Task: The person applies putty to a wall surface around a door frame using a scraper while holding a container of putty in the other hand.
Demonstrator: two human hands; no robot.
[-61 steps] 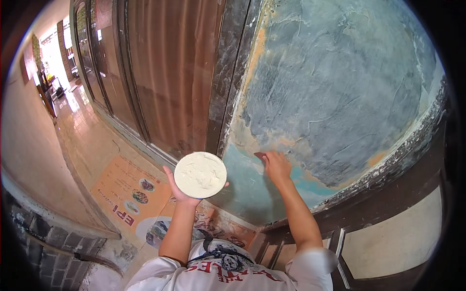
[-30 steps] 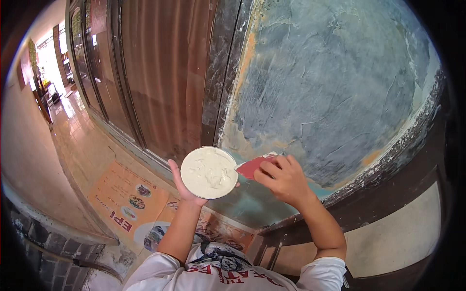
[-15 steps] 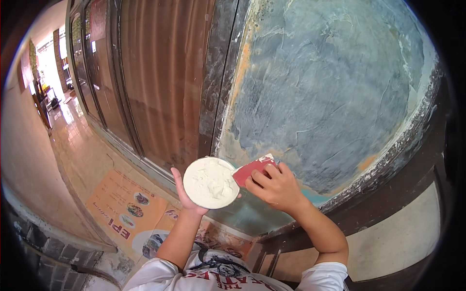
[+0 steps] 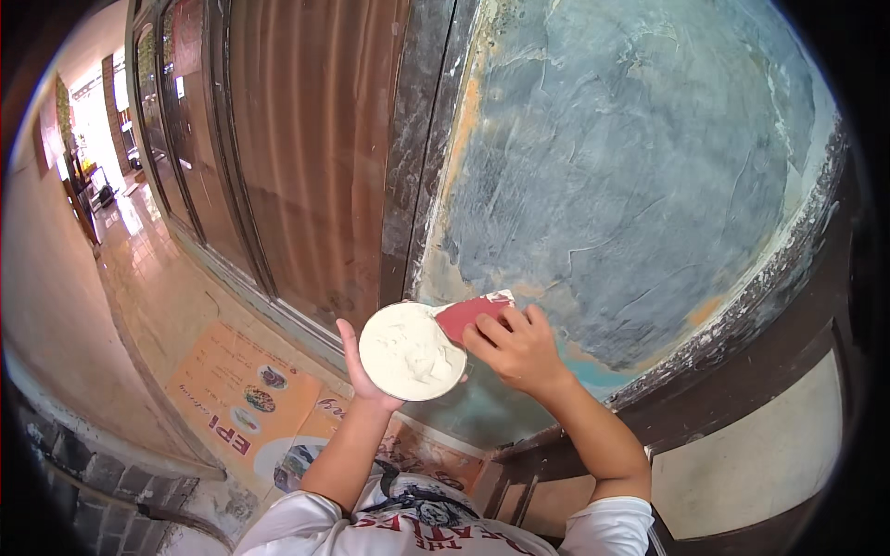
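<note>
Grey-blue plaster wall (image 4: 640, 167) rose above our hands. Our right hand (image 4: 519, 347), on the wall two seconds earlier, had come back, fingers closed on a red scraper (image 4: 468, 315) dipping into the round white plate (image 4: 408, 352) our left hand (image 4: 366, 375) gripped beneath, so we were likely reloading. Its putty looked creamy and rumpled.

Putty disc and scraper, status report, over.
Left hand holds round disc of white putty. Right hand grips red scraper, blade on the disc. Patched wall ahead, nothing between.
</note>
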